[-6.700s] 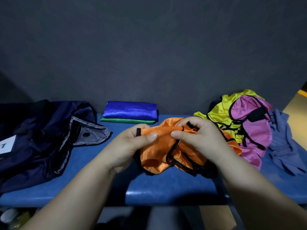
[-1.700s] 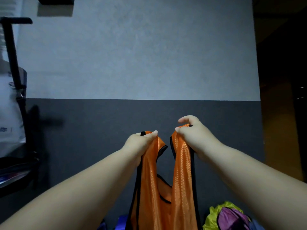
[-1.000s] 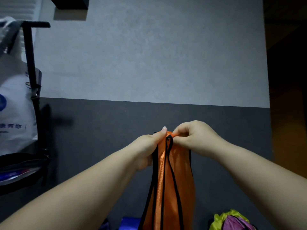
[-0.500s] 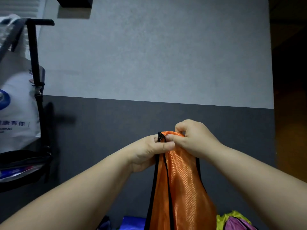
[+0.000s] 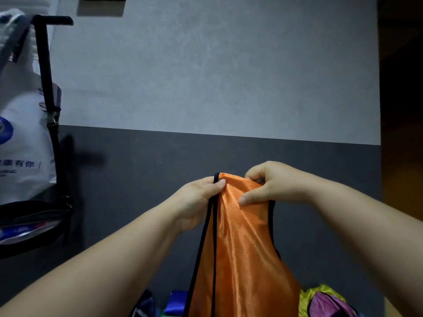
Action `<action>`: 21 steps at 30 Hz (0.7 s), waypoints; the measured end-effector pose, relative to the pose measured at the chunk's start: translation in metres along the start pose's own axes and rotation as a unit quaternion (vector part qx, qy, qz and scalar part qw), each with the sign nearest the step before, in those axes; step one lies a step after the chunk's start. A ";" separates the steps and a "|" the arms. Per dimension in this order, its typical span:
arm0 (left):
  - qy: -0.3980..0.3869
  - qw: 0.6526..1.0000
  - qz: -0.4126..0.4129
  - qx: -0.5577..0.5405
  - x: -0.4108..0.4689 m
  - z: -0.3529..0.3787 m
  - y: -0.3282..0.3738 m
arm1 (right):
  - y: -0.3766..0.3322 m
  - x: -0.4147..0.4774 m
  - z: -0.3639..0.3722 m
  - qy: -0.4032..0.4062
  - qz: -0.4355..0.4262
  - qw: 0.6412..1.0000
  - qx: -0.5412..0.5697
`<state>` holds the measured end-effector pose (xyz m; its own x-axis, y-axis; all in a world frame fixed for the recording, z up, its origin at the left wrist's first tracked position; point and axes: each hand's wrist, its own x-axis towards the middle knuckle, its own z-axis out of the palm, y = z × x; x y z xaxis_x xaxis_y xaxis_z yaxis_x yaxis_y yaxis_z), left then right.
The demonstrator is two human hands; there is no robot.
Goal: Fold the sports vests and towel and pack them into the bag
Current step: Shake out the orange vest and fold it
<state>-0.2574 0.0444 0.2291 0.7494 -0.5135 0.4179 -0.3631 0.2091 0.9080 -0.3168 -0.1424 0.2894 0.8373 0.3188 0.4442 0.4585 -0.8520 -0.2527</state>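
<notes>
Since half a second ago the right hand [image 5: 274,184] has drawn a little rightward, spreading the top of the orange vest [image 5: 240,259]. The left hand [image 5: 199,200] pinches the black-trimmed edge with thumb and fingers; the right hand curls over the top, thumb pressed on the front. The vest hangs in mid-air, likely so it drapes straight for halving. Near, lower right, the yellow and pink vests [image 5: 320,300] wait; the blue sliver [image 5: 176,303] is probably a folded vest.
</notes>
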 end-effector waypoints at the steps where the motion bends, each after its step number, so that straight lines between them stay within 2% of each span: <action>1: 0.015 1.000 -0.003 -0.005 0.000 0.000 -0.001 | 0.001 -0.001 -0.002 -0.025 -0.003 1.000 0.008; 6: 0.041 0.999 -0.007 -0.002 -0.001 -0.001 -0.002 | 0.005 -0.006 -0.007 -0.079 0.013 0.996 0.048; 16: 0.082 0.996 0.017 0.039 0.003 -0.001 -0.007 | 0.012 -0.003 -0.002 0.030 0.002 0.997 0.066; 21: 0.118 0.987 0.048 0.102 0.005 -0.003 -0.007 | 0.013 -0.004 -0.002 0.061 -0.009 0.979 0.194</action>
<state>-0.2499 0.0427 0.2243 0.8061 -0.2857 0.5182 -0.5236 0.0636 0.8496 -0.3146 -0.1558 0.2859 0.7968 0.2608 0.5451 0.5720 -0.6165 -0.5411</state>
